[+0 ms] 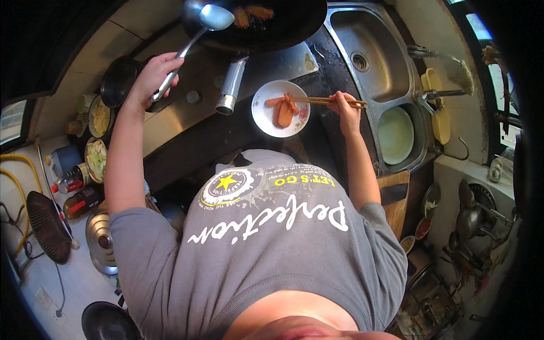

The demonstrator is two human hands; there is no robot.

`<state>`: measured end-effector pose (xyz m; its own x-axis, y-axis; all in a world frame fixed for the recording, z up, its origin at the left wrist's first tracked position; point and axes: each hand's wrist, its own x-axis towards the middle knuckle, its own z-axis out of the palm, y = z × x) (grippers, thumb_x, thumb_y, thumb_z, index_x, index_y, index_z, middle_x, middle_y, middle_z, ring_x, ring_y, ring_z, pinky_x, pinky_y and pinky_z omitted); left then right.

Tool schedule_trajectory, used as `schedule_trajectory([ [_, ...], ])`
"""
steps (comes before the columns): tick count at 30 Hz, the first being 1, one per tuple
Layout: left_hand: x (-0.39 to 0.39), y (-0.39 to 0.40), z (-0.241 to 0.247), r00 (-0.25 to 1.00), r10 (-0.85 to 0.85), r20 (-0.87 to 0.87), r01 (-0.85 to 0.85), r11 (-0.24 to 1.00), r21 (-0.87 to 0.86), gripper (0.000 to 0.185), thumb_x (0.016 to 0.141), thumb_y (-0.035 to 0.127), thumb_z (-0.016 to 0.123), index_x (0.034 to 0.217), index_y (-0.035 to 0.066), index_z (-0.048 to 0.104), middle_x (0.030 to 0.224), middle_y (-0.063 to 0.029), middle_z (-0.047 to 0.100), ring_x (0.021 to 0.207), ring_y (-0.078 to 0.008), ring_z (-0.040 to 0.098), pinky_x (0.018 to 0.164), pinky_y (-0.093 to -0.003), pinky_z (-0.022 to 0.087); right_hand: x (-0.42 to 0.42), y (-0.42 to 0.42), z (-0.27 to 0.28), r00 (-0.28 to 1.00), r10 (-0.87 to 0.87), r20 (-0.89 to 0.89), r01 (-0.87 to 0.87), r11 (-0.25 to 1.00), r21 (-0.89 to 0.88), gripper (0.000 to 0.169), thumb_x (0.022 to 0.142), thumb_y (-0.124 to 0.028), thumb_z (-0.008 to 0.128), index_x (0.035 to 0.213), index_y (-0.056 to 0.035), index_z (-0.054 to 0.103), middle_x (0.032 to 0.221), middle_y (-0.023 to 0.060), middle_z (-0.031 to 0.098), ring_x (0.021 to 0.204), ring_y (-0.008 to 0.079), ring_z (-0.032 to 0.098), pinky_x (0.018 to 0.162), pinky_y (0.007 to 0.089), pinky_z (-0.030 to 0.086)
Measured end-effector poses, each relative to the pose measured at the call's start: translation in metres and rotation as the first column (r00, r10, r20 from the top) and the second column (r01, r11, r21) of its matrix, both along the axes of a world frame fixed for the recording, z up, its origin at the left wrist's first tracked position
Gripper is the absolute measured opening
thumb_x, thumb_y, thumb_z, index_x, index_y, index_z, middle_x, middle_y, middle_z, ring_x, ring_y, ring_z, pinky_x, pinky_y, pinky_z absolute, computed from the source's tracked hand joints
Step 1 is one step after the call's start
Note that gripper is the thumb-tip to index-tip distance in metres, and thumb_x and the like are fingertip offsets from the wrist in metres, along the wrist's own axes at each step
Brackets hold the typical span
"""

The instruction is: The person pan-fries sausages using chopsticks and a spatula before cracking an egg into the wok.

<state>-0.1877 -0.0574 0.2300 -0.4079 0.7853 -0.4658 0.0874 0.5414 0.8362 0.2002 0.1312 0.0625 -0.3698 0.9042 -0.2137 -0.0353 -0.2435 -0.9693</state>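
Note:
My left hand grips the handle of a metal ladle, whose bowl is held over a dark wok. Browned food pieces lie in the wok beside the ladle's bowl. In my right hand is a pair of wooden chopsticks. Their tips reach the reddish-brown fried pieces on a white floral plate. Whether the tips pinch a piece, I cannot tell. The wok's metal handle points back towards me, left of the plate.
A double steel sink is on the right, with a pale basin in its nearer bowl. Below it stands a wooden cutting board. Bowls of cut vegetables and bottles line the left, near a lidded pot.

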Motion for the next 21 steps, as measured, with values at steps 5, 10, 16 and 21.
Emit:
schedule_trajectory([
  [5,-0.001,-0.007,-0.006,0.999,0.045,0.01,-0.045,0.998,-0.032,0.026,0.087,0.024,0.05,0.105,0.005,0.054,0.055,0.002,0.05,0.04,-0.0026,0.044,0.033,-0.0167,0.033,-0.001,0.011,0.057,0.999,0.015,-0.03,-0.011,0.991,0.133,0.021,0.087,-0.018,0.055,0.086,0.0024,0.06,0.082,0.0121,0.063,0.071,0.0184,0.063,0.065,0.0298,0.054],
  [10,-0.001,-0.004,-0.011,0.996,0.057,-0.062,-0.061,0.995,-0.074,0.02,0.086,0.025,0.051,0.093,0.006,0.054,0.056,0.0014,0.048,0.043,-0.0048,0.043,0.037,-0.0205,0.033,-0.08,0.05,0.111,0.968,0.008,-0.25,0.073,0.947,0.312,0.021,0.089,-0.018,0.053,0.091,0.0015,0.06,0.084,0.0123,0.063,0.081,0.0198,0.063,0.071,0.0312,0.054],
  [16,0.01,0.021,-0.007,0.992,0.062,-0.108,-0.067,0.997,-0.045,0.019,0.083,0.022,0.054,0.076,0.005,0.051,0.06,0.0012,0.047,0.05,-0.0067,0.048,0.042,-0.0238,0.037,-0.249,0.124,0.047,0.996,-0.001,0.086,-0.05,0.809,0.586,0.023,0.085,-0.021,0.059,0.085,0.0023,0.062,0.078,0.0079,0.063,0.069,0.0128,0.059,0.058,0.0255,0.048],
  [21,0.01,0.007,-0.009,0.987,0.082,-0.142,-0.091,0.994,-0.06,0.022,0.085,0.023,0.051,0.098,0.006,0.055,0.058,0.0023,0.046,0.048,-0.005,0.044,0.039,-0.0221,0.035,-0.286,0.088,0.038,0.971,-0.002,0.238,-0.136,0.816,0.561,0.026,0.084,-0.021,0.06,0.081,0.0046,0.063,0.067,0.0071,0.063,0.059,0.011,0.058,0.056,0.0242,0.046],
])
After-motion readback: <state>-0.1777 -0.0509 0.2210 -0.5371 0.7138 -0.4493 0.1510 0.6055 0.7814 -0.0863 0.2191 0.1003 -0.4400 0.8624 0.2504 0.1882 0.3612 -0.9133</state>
